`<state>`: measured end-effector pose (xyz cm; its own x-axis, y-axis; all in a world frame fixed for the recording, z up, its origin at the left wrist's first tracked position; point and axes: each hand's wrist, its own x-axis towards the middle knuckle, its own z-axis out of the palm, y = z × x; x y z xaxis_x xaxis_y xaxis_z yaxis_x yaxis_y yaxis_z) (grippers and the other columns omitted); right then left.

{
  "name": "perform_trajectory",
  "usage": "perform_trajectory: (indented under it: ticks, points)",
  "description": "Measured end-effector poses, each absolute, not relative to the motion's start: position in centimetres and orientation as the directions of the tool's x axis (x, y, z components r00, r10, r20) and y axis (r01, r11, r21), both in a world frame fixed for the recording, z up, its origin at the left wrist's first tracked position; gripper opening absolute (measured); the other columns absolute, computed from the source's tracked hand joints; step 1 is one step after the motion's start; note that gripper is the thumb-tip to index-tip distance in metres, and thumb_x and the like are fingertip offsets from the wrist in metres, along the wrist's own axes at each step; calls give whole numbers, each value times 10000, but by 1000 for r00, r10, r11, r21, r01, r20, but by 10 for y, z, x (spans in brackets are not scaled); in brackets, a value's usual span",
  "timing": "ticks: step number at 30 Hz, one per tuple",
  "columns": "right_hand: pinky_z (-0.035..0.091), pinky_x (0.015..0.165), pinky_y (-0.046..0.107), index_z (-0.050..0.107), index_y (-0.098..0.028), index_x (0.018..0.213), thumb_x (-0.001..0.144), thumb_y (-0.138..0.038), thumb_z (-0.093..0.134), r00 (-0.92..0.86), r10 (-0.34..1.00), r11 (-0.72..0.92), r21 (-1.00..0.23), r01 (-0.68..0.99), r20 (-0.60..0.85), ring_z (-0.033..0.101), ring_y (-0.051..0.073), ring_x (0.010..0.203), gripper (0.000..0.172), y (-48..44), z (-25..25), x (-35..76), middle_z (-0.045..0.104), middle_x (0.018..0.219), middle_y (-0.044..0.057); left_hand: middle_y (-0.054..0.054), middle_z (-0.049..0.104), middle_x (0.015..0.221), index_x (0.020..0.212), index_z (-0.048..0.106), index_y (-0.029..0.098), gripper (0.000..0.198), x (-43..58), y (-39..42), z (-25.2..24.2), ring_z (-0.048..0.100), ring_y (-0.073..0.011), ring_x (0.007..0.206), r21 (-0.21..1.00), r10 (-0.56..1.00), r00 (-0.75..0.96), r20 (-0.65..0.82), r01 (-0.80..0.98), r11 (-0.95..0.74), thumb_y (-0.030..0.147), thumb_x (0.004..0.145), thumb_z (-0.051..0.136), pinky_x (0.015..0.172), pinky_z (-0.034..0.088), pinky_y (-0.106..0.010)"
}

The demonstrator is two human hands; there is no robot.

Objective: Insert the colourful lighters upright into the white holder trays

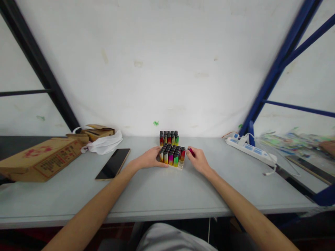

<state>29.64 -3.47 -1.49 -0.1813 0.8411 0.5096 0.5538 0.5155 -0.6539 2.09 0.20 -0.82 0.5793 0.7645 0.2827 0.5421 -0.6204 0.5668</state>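
While the left hand (152, 157) clasps a tray (180, 166) of lighters (171, 158) on the counter (167, 195), the right hand (200, 161) pinches a magenta lighter (192, 152) just beside that tray.

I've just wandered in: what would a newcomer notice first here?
Probably the tight block of brightly coloured, black-topped lighters mid-table, with the bare left hand around its left side and the bare right hand holding a dark pink, lighter-like piece just to its right. A similar block of black-topped lighters stands behind it, near the white wall. Next, perhaps, the blue metal frame slanting up at the right.
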Motion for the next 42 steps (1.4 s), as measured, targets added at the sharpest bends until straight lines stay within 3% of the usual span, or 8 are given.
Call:
perform_trajectory:
  ticks: [6, 10, 13, 20, 30, 33, 36, 42]
  points:
    - [379, 619, 279, 511, -219, 901, 1059, -497, 336, -219, 837, 532, -648, 545, 502, 507, 153, 619, 364, -37, -6, 306, 540, 688, -24, -80, 742, 1218, 1236, 704, 217, 704, 22, -1, -4, 677, -338, 1107, 572, 724, 609, 323, 484, -662, 552, 642, 878, 1034, 498, -395]
    - [436, 696, 301, 530, -220, 851, 1058, -499, 356, -264, 773, 599, -529, 601, 576, 566, 181, 741, 389, -36, -3, 314, 596, 821, 38, -91, 745, 1213, 1237, 702, 210, 705, 23, -1, -5, 687, -341, 1085, 551, 719, 607, 337, 492, -674, 557, 649, 875, 1021, 506, -404]
    - [393, 648, 294, 510, -222, 774, 1052, -490, 399, -333, 764, 610, -450, 652, 553, 527, 170, 672, 402, -38, -1, 316, 569, 729, 15, -98, 746, 1205, 1235, 706, 209, 733, 22, 0, -7, 692, -346, 1074, 552, 734, 586, 343, 506, -662, 562, 620, 889, 1018, 512, -415]
    - [385, 614, 266, 611, -197, 796, 1034, -496, 471, -413, 803, 595, -543, 592, 430, 592, 157, 608, 407, -42, -2, 315, 680, 696, 21, -90, 733, 1244, 1247, 698, 216, 754, 22, -1, -7, 678, -337, 1115, 564, 748, 574, 334, 514, -646, 565, 607, 893, 1049, 498, -409]
    - [340, 602, 261, 641, -184, 1068, 1047, -423, 500, -497, 809, 578, -269, 770, 314, 629, 190, 658, 278, -36, -8, 308, 725, 801, 72, -124, 700, 1297, 1300, 657, 185, 772, 21, 1, -9, 658, -345, 1170, 490, 725, 618, 303, 551, -675, 596, 673, 844, 1071, 487, -435]
    - [333, 595, 261, 665, -183, 1000, 1047, -446, 496, -480, 824, 553, -247, 796, 300, 627, 187, 656, 317, -38, -6, 308, 726, 797, 79, -133, 695, 1294, 1280, 657, 181, 750, 22, 1, -12, 651, -348, 1176, 452, 749, 592, 297, 603, -657, 620, 692, 812, 1071, 485, -447]
    - [335, 586, 259, 673, -181, 860, 1027, -522, 506, -490, 823, 563, -302, 769, 288, 599, 171, 627, 415, -38, -6, 316, 712, 752, 67, -111, 721, 1228, 1225, 677, 201, 697, 25, 2, -14, 672, -336, 1110, 441, 761, 567, 315, 622, -646, 626, 688, 805, 1014, 511, -422]
    - [336, 588, 271, 686, -191, 849, 1026, -565, 465, -473, 822, 567, -378, 731, 318, 546, 166, 582, 470, -32, -12, 330, 671, 681, 40, -99, 716, 866, 884, 732, 228, 535, 28, 2, -14, 689, -346, 870, 530, 845, 388, 368, 659, -533, 666, 597, 841, 846, 525, -399]
